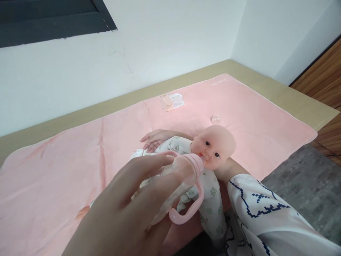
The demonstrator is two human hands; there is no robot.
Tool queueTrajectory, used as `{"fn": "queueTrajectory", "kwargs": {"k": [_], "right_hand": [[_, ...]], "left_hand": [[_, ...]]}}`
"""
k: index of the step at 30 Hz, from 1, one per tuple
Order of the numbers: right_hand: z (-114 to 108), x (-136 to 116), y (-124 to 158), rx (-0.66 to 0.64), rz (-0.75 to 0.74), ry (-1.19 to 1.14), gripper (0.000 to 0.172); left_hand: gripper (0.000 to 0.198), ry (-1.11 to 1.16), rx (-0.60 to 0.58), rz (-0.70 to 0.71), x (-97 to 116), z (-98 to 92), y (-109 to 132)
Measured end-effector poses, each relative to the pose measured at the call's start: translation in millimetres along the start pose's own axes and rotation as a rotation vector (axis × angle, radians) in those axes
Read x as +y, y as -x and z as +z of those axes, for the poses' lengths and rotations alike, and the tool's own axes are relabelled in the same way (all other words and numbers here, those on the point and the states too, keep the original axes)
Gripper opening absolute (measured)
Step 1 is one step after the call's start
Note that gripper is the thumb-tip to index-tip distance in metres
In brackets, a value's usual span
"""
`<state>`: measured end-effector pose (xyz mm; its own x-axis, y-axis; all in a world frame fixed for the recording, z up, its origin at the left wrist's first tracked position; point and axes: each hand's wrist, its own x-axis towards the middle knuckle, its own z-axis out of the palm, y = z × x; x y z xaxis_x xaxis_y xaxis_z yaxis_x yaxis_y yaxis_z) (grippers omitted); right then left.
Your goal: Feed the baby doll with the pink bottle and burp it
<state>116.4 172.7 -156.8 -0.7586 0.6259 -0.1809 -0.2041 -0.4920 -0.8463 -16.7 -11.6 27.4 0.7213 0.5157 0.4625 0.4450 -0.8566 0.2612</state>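
My left hand [149, 185] comes from the lower left, its fingers closed round a clear baby bottle [170, 199] with a pink collar and pink handles. The bottle lies tilted, its teat at the mouth of a bald baby doll [218, 142] in a white patterned suit. Behind the doll's neck passes my right arm. My right hand [156, 139] shows on the doll's far side, its fingers curved against the patterned sleeve and holding the doll. The doll's lower body is partly hidden behind my left hand and the bottle.
A pink mat [128, 131] covers much of a tan table [255, 78]. On the mat lie a small printed packet [172, 102] and a clear round piece [215, 119]. A white wall stands behind; grey floor and wood-grained panels show at the right.
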Motion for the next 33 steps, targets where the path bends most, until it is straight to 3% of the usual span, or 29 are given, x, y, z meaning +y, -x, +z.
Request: {"fn": "queueTrajectory", "kwargs": {"k": [9, 21, 33], "right_hand": [[-19.3, 15.4, -15.0, -0.072, -0.051, 0.034, 0.041], [9.9, -4.6, 2.0, 0.059, 0.028, 0.008, 0.035], [-3.7, 5.3, -5.4, 0.016, 0.000, 0.010, 0.032]], "left_hand": [[0.013, 0.003, -0.018, -0.094, 7.8, -2.4, 3.2], [0.013, -0.020, 0.048, -0.048, 8.6, 0.8, 6.5], [0.018, -0.041, -0.028, -0.123, 7.7, -2.7, 9.8]]}}
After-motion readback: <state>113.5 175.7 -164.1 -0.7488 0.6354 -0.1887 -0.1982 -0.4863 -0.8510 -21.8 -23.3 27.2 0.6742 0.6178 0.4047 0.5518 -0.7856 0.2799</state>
